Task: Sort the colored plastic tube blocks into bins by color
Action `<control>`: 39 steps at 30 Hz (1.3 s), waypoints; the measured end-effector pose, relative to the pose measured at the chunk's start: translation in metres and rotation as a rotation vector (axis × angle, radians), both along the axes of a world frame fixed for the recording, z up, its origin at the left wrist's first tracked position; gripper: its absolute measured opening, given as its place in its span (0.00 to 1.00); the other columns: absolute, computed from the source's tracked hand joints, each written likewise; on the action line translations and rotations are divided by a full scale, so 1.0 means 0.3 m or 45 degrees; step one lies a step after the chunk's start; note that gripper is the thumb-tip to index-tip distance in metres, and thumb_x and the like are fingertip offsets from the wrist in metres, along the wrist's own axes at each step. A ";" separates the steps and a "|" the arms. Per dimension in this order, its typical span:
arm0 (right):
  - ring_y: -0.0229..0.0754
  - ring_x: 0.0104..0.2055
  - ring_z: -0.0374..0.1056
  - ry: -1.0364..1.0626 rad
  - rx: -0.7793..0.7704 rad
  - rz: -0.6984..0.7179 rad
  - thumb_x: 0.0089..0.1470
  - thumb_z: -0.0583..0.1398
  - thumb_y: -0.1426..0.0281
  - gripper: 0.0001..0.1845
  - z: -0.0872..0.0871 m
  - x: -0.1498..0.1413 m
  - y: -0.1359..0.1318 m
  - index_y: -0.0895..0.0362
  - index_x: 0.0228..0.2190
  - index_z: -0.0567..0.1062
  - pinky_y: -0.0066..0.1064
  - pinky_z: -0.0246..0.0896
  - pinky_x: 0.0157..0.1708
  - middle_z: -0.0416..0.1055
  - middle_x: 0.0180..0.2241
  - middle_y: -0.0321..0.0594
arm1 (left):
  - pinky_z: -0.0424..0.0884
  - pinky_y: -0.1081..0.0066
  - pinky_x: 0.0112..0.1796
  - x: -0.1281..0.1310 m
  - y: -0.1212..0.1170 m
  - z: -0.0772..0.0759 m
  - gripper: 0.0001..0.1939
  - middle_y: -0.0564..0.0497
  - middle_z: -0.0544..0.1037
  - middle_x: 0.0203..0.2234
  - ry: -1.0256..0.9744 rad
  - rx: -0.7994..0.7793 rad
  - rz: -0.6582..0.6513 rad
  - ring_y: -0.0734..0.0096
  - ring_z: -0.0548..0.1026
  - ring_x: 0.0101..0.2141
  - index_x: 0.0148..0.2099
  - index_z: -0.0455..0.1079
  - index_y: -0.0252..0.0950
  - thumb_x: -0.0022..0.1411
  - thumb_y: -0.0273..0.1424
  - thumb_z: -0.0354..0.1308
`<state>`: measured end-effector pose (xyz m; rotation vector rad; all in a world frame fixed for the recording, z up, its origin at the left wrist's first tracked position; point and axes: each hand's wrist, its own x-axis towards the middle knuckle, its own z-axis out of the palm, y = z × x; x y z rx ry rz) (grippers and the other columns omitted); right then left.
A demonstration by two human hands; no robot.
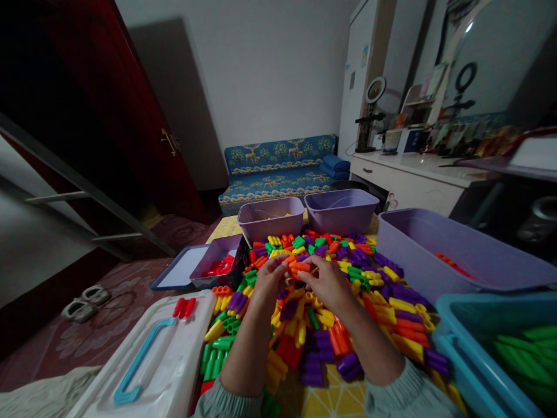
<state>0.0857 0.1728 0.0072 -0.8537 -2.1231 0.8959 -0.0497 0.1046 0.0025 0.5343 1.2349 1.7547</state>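
Observation:
My left hand (268,283) and my right hand (331,285) meet over the middle of a wide heap of plastic toy blocks (319,342). Between their fingertips is an orange toy block (300,267), made of rounded tubes joined side by side. The fingers of both hands are closed on it; whether it is one piece or two pressed together I cannot tell. Yellow, purple, green, orange and red blocks lie loose beneath and around my wrists.
Purple tubs (272,229) line the far side and right. A blue tub (461,348) with green blocks is at right. A dark box (237,264) holds red blocks. At left lies a white lid (169,348) with a blue handle. Behind are a sofa (278,183) and dresser (418,180).

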 end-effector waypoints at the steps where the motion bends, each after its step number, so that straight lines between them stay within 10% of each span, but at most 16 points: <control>1: 0.40 0.31 0.72 0.008 -0.005 -0.006 0.51 0.59 0.67 0.08 -0.001 0.000 0.000 0.55 0.35 0.74 0.28 0.62 0.31 0.76 0.30 0.39 | 0.69 0.77 0.24 0.002 0.000 0.003 0.27 0.54 0.74 0.23 0.001 0.007 0.012 0.79 0.71 0.21 0.43 0.68 0.32 0.40 0.35 0.72; 15: 0.39 0.26 0.70 0.263 -0.367 0.096 0.45 0.62 0.69 0.14 0.020 0.011 0.022 0.58 0.37 0.73 0.30 0.66 0.25 0.76 0.32 0.41 | 0.71 0.75 0.27 0.024 -0.003 0.023 0.29 0.50 0.76 0.28 0.186 0.055 -0.023 0.75 0.74 0.25 0.43 0.68 0.32 0.40 0.39 0.72; 24: 0.36 0.37 0.71 1.690 -0.462 -0.502 0.43 0.65 0.64 0.15 0.112 0.139 0.117 0.57 0.32 0.69 0.31 0.66 0.40 0.72 0.35 0.38 | 0.72 0.73 0.29 0.020 0.004 0.016 0.29 0.52 0.75 0.24 0.128 0.057 0.031 0.73 0.74 0.25 0.42 0.71 0.33 0.36 0.39 0.73; 30: 0.38 0.30 0.70 0.939 -0.719 -0.195 0.41 0.66 0.60 0.20 0.059 0.076 0.074 0.59 0.36 0.73 0.25 0.63 0.25 0.74 0.34 0.42 | 0.70 0.74 0.27 0.025 -0.017 0.037 0.25 0.52 0.75 0.24 0.179 0.016 -0.077 0.73 0.74 0.24 0.42 0.73 0.33 0.41 0.39 0.70; 39: 0.42 0.40 0.73 0.310 -0.332 0.205 0.45 0.64 0.66 0.19 0.005 -0.011 -0.002 0.57 0.42 0.76 0.33 0.69 0.39 0.75 0.43 0.43 | 0.66 0.76 0.24 0.017 -0.013 0.036 0.25 0.54 0.74 0.22 0.220 0.032 -0.146 0.78 0.69 0.20 0.43 0.73 0.33 0.43 0.41 0.70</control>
